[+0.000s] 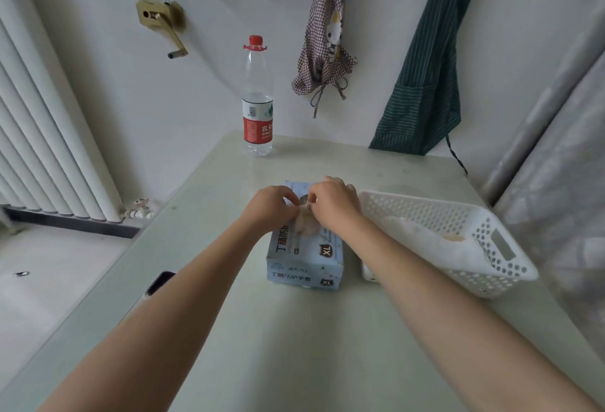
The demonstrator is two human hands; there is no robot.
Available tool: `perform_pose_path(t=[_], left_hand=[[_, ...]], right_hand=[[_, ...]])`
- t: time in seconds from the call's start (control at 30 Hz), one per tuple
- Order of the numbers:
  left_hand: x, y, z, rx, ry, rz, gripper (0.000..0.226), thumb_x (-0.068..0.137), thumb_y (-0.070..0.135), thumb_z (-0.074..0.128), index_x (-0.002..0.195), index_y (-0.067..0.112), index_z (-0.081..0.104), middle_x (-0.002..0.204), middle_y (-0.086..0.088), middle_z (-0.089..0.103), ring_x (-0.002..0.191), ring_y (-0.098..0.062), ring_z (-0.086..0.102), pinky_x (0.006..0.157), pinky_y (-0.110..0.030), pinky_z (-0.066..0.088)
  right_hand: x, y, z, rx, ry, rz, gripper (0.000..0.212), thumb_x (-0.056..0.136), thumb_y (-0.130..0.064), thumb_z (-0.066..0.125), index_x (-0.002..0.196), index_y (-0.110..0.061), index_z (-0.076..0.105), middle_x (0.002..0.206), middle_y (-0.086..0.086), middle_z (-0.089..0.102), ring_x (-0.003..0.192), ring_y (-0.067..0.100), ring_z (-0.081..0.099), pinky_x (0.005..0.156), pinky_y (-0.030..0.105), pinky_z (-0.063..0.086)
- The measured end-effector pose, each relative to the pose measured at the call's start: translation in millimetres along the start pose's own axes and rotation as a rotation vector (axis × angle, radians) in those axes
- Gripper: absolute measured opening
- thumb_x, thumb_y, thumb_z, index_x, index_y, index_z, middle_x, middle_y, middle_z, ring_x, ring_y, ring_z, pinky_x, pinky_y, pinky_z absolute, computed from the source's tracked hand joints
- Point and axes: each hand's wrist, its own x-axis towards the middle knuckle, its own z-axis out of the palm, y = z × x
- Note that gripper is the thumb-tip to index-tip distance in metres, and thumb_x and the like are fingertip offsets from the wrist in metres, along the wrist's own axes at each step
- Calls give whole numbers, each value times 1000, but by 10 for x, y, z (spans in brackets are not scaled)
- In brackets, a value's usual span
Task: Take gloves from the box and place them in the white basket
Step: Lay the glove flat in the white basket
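A light blue glove box (pixel 306 261) marked XL lies in the middle of the table. A pale translucent glove (pixel 306 220) sticks up out of its top opening. My left hand (pixel 270 207) and my right hand (pixel 334 203) are both over the box, each pinching the glove with curled fingers. Right of the box stands the white basket (pixel 501 254), perforated, with pale gloves (pixel 425 234) lying inside it.
A water bottle with a red cap (pixel 257 97) stands at the table's back edge. A dark phone (pixel 160 282) lies near the left edge, partly behind my left forearm. Aprons hang on the wall behind. A radiator (pixel 42 136) is at the left.
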Motion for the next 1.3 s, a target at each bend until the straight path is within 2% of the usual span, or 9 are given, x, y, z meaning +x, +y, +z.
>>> perform_pose_path(t=[0.17, 0.4, 0.7, 0.77, 0.87, 0.97, 1.13, 1.23, 1.3], left_hand=[[0, -38, 52, 1, 4, -6, 8, 87, 29, 62, 93, 34, 66, 86, 7, 58, 70, -8, 56, 57, -24, 43], [-18, -55, 84, -31, 21, -45, 11, 84, 24, 60, 88, 33, 64, 80, 8, 61, 68, -11, 58, 55, -25, 43], [-41, 46, 26, -53, 30, -94, 11, 87, 28, 58, 94, 31, 66, 88, 8, 58, 73, -11, 58, 58, -26, 43], [-62, 110, -22, -125, 100, -74, 16, 89, 25, 55, 100, 26, 65, 88, 5, 61, 72, -13, 58, 58, -26, 42], [-126, 243, -129, -333, 180, 10, 24, 88, 18, 55, 110, 22, 63, 82, 1, 61, 71, -13, 58, 62, -27, 45], [-167, 364, -225, -448, 70, 139, 29, 85, 23, 68, 113, 27, 64, 98, -5, 63, 87, -19, 64, 76, -32, 55], [-246, 505, -318, -578, -67, 180, 32, 82, 46, 73, 103, 22, 70, 102, 3, 72, 94, -12, 67, 79, -26, 53], [-262, 555, -319, -526, -127, 169, 22, 83, 32, 76, 96, 16, 70, 92, -4, 73, 81, -17, 68, 72, -28, 54], [-241, 562, -310, -589, -81, 112, 13, 88, 21, 70, 94, 9, 70, 93, -16, 71, 79, -21, 65, 74, -35, 55]], right_hand=[[-13, -47, -51, 39, -14, 6, 16, 94, -18, 56, 94, -20, 72, 96, -1, 66, 83, 20, 61, 67, 30, 47], [-78, 25, -170, 166, 96, 52, 12, 90, -25, 64, 83, -17, 60, 89, -5, 59, 79, 16, 57, 66, 31, 48], [-33, 111, -519, 517, 378, 66, 15, 94, -14, 58, 84, -11, 69, 82, -3, 65, 75, 11, 56, 64, 20, 39], [-51, 106, -577, 670, 350, 126, 13, 94, -17, 59, 85, -15, 67, 79, -7, 64, 75, 10, 60, 65, 16, 45], [-74, 116, -645, 880, 267, 204, 13, 96, -22, 56, 91, -14, 65, 86, -1, 69, 81, 16, 67, 74, 32, 56], [-117, 104, -746, 1008, 230, 234, 16, 98, -25, 53, 90, -12, 60, 83, 2, 70, 69, 13, 67, 60, 27, 54], [-173, 103, -885, 1033, 244, 252, 21, 95, -26, 60, 91, -6, 64, 69, 1, 68, 54, 11, 61, 46, 18, 45], [-205, 110, -929, 1080, 214, 257, 15, 94, -18, 61, 92, -4, 67, 69, 4, 69, 55, 15, 62, 51, 24, 50], [-223, 126, -932, 1104, 208, 263, 15, 95, -16, 57, 98, -7, 68, 82, 6, 72, 66, 16, 65, 60, 26, 52]])
